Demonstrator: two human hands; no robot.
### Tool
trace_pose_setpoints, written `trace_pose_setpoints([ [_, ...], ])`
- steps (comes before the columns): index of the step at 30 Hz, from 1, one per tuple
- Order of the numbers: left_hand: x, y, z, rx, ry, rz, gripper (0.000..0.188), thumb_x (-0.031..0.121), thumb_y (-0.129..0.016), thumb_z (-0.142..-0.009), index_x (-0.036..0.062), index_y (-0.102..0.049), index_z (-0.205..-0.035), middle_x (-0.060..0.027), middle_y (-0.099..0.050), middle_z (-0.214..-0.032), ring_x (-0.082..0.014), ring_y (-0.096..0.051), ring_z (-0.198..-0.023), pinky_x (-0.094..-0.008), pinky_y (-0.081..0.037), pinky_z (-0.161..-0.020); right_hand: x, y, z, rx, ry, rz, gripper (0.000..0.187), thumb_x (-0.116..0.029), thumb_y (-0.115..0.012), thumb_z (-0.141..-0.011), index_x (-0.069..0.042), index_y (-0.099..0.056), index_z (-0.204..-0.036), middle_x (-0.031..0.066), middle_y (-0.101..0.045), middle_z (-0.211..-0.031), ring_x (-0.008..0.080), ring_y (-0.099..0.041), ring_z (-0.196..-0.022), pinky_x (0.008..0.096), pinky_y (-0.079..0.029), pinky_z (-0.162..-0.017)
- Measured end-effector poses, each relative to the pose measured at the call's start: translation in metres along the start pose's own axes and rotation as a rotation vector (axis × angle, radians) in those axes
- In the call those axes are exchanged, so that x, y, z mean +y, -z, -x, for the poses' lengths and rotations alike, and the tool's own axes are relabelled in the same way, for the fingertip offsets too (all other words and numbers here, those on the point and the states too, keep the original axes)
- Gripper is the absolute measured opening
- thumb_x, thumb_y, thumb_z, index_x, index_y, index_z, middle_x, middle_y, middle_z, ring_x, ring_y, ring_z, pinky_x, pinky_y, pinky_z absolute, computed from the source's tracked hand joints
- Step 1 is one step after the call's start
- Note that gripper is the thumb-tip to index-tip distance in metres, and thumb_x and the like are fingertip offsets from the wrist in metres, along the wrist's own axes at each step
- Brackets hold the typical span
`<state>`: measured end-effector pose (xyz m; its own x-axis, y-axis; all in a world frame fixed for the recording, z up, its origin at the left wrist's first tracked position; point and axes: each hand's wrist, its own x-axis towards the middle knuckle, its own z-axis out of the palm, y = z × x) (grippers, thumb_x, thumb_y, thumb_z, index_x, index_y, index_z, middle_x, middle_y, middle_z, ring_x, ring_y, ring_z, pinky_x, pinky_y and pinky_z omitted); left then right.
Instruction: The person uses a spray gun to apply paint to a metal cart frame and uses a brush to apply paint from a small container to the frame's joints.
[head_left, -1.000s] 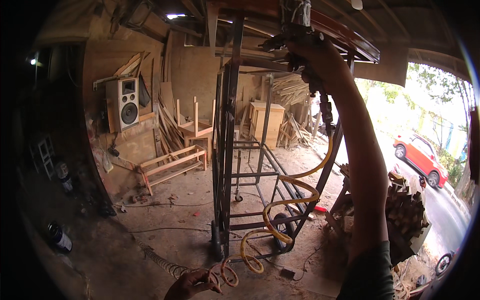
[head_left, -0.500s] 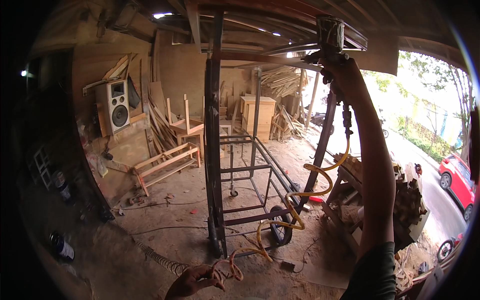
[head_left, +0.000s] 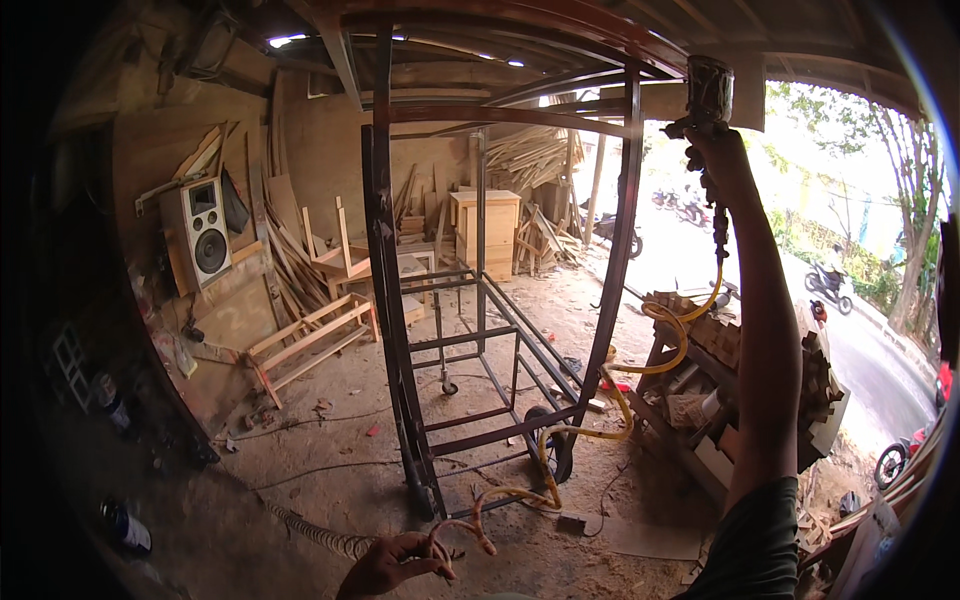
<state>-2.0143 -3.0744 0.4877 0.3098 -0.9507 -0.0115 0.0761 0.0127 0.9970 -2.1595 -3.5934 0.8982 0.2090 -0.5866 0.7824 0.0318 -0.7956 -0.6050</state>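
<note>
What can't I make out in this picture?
All in the head view:
Contents of the dark, stained cylindrical cup: hidden by its opaque walls.
Whether the bare right hand squeezes a trigger: too small and dark.
Forearm behind the bare left hand: cut off by the lower edge.
Bright red vehicle: mostly cut off by the dark right rim.

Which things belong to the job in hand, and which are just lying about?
Apparently in the job:
dark spray gun with cylindrical cup, in the right hand
yellow coiled hose, in the left hand
tall dark metal frame

Just standing or lying about:
pale boxy wooden cabinet
jumbled brown wooden offcuts
</note>
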Motion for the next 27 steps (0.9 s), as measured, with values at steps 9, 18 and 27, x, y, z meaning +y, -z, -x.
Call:
trace_pose_setpoints([
  [9, 0.013, -0.007, -0.003, -0.009, -0.022, 0.001, 0.017, 0.017, -0.065, -0.095, 0.0009, -0.066, -0.098, -0.0044, -0.068, -0.09, -0.0127, -0.062, -0.085, -0.0292, -0.049, -0.079, 0.046, 0.002, -0.023, 0.091, 0.079, -0.001, 0.024, -0.028, -0.066, -0.091, -0.004, -0.067, -0.092, 0.0006, -0.059, -0.06, 0.0075, -0.052, -0.042, 0.0244, -0.035, -0.036],
  [18, -0.017, 0.011, 0.002, 0.005, -0.023, 0.007, 0.02, 0.014, -0.066, -0.097, -0.0025, -0.065, -0.107, -0.0089, -0.071, -0.098, -0.0141, -0.066, -0.091, -0.0295, -0.05, -0.085, -0.028, -0.071, 0.058, -0.139, 0.058, -0.115, 0.032, -0.033, -0.066, -0.093, -0.004, -0.065, -0.082, 0.0026, -0.06, -0.059, 0.0072, -0.044, -0.037, 0.0237, -0.03, -0.035],
  [27, -0.021, 0.016, 0.038, 0.145, -0.078, -0.179, 0.014, 0.012, -0.067, -0.096, -0.002, -0.065, -0.095, -0.0063, -0.066, -0.092, -0.013, -0.063, -0.087, -0.0292, -0.049, -0.08, -0.109, -0.155, 0.111, -0.338, 0.128, -0.403, 0.025, -0.027, -0.07, -0.093, -0.005, -0.067, -0.105, 0.0027, -0.068, -0.075, 0.0061, -0.05, -0.044, 0.0216, -0.035, -0.038],
])
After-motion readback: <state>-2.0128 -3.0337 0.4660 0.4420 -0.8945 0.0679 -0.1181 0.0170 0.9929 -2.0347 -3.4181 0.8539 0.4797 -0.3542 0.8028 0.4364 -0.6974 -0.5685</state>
